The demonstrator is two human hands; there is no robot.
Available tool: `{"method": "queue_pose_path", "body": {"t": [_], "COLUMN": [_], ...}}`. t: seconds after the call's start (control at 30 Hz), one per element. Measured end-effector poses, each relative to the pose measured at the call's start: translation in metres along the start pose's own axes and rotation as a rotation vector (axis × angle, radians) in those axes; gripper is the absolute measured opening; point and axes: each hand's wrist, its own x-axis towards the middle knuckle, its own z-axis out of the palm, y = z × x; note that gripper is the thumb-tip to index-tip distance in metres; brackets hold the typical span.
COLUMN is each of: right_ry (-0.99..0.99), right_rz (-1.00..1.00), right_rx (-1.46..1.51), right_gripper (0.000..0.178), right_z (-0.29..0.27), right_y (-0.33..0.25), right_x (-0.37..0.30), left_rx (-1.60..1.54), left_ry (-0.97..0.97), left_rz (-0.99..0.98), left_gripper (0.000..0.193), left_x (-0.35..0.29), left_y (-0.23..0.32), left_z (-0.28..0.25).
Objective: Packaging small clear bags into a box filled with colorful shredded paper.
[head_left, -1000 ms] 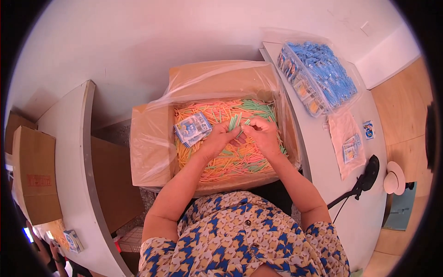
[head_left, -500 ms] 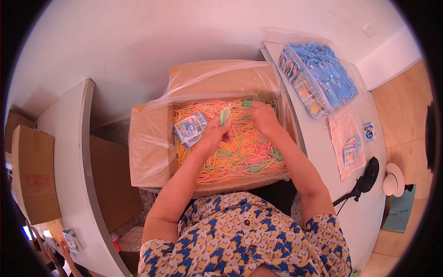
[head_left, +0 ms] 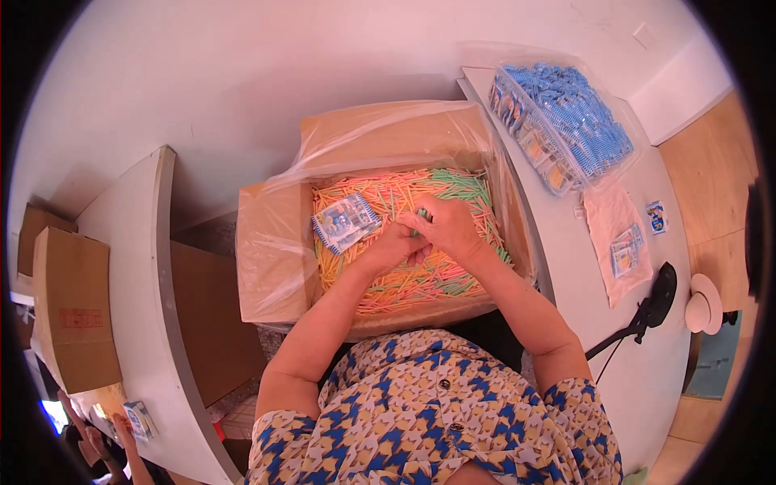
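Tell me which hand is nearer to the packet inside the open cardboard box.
Left. The left hand is lower right of the packet; the right hand is farther right.

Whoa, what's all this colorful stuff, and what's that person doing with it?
A person has both hands together over a big cardboard box full of thin pink, orange, yellow and green sticks. Bits of green stick peek out between the left hand and right hand; which hand grips them is hidden. A blue-and-white packet lies on the sticks at the left. On the right, a clear bin is heaped with blue packets.
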Motion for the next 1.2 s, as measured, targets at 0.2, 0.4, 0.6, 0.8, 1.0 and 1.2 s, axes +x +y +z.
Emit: {"method": "queue_pose_path", "body": {"t": [0.2, 0.4, 0.6, 0.8, 1.0, 1.2], "right_ry": [0.134, 0.157, -0.076, -0.214, -0.234, -0.166], "right_rz": [0.194, 0.287, 0.174, 0.257, 0.369, 0.391], "right_rx": [0.344, 0.646, -0.020, -0.284, -0.085, 0.183], "right_gripper": [0.022, 0.020, 0.030, 0.023, 0.018, 0.018], "right_z": [0.014, 0.011, 0.048, 0.069, 0.060, 0.061], "right_y": [0.005, 0.017, 0.020, 0.014, 0.019, 0.034], "right_x": [-0.015, 0.009, 0.030, 0.053, 0.052, 0.048], "left_rx": [0.017, 0.121, -0.355, -0.340, -0.272, -0.191], "left_ry": [-0.042, 0.320, 0.702, 0.752, 0.721, 0.822], "left_rz": [-0.017, 0.091, 0.424, 0.372, 0.381, 0.330], "left_gripper": [0.007, 0.012, 0.016, 0.023, 0.029, 0.032], "left_x": [-0.005, -0.003, -0.009, -0.006, -0.004, 0.000], "left_y": [0.009, 0.026, 0.037, 0.039, 0.029, 0.025], "left_z": [0.010, 0.002, -0.039, -0.033, -0.038, -0.036]}}
